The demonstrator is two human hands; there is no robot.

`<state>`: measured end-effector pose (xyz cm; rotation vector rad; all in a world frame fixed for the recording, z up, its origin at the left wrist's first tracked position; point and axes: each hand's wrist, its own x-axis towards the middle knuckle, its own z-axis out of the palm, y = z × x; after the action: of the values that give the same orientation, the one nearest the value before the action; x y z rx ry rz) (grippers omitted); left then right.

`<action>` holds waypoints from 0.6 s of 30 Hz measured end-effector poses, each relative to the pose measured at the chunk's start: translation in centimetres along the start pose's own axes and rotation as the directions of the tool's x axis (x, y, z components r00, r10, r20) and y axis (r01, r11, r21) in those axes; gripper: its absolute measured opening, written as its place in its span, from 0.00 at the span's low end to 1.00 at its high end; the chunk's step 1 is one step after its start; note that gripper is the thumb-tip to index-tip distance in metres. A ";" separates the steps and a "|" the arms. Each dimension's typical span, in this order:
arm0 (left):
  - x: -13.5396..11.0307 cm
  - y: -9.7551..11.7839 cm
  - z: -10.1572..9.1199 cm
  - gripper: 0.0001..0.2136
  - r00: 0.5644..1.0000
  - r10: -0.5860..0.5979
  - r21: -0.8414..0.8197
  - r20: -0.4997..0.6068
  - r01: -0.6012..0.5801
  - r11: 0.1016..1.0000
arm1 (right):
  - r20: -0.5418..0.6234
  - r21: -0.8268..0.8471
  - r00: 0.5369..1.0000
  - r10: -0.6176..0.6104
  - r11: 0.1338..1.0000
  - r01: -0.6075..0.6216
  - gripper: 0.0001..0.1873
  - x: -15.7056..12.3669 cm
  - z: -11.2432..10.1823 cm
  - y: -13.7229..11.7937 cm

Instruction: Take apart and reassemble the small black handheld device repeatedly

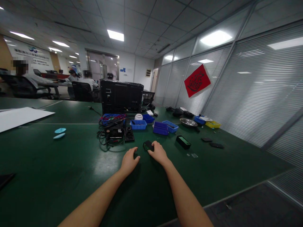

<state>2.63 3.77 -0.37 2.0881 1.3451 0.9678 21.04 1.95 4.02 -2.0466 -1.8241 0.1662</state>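
Both my arms reach forward over a dark green table [59, 170]. My right hand [158, 153] is curled over one end of a small flat black device [147, 145] lying on the table, fingers closed on it. My left hand [129, 160] rests just to its left with fingers bent down on the mat; whatever is under them is hidden. A black box with a green face [183, 142] lies a little to the right of my right hand.
Behind my hands sit a black unit with tangled cables [114, 134], several blue bins [138, 124], a metal bowl [188, 122], a yellow tray [213, 124] and a black computer case [121, 96]. White sheets [19, 116] lie far left. People sit at desks behind.
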 end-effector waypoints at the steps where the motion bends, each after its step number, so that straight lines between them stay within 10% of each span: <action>1: 0.0 -0.1 0.0 0.21 1.000 0.002 -0.001 -0.001 -0.002 1.000 | 0.043 0.021 0.999 0.021 1.000 -0.022 0.24 0.0 -0.3 0.1; 8: 0.0 -0.5 0.3 0.21 1.000 0.015 0.010 -0.005 -0.015 1.000 | 0.139 -0.036 0.982 0.127 0.992 -0.123 0.20 0.2 -1.2 0.2; 18: 0.1 0.1 0.1 0.21 1.000 0.004 0.026 0.010 -0.005 1.000 | -0.055 -0.210 0.997 0.052 0.976 -0.062 0.20 -1.2 0.5 -2.9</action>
<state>2.78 3.78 -0.39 2.1134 1.3557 0.9451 18.01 1.07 4.42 -2.2271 -1.8220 -0.0655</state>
